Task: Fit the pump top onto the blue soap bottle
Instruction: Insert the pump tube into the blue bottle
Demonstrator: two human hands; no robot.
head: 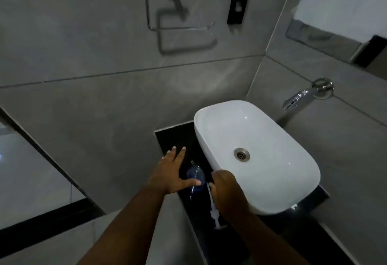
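Note:
The blue soap bottle is translucent and rests on the black counter strip left of the basin. My left hand hovers over it with fingers spread, and the thumb lies across the bottle's near side. The white pump top is a long thin tube with its head toward me, lying along the counter just right of the bottle. My right hand has its fingers curled around the tube's far end, partly covering it. Pump and bottle are apart.
A white oval basin with a metal drain fills the counter's right side, close against my right hand. A chrome spout juts from the right wall. A metal towel ring hangs on the grey tiled wall.

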